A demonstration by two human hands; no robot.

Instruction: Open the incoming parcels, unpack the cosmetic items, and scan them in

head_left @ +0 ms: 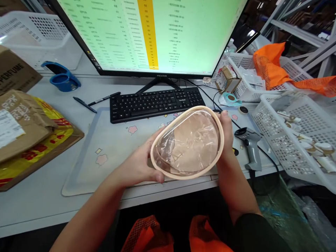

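Note:
I hold a beige oval case (188, 143) with a clear lid between both hands, just above the desk's front edge. Something beige wrapped in plastic film shows through the lid. My left hand (140, 162) grips the case's lower left rim, thumb pressed on its near edge. My right hand (227, 134) wraps the right side, fingers curled over the far rim. A grey barcode scanner (250, 147) lies on the desk right beside my right hand.
A black keyboard (157, 103) and a monitor (154, 35) showing a green spreadsheet stand behind the case. White baskets (296, 133) of small items sit at right. Cardboard parcels (23, 122) lie at left, with a blue tape dispenser (61, 78) and pens (94, 101) behind them.

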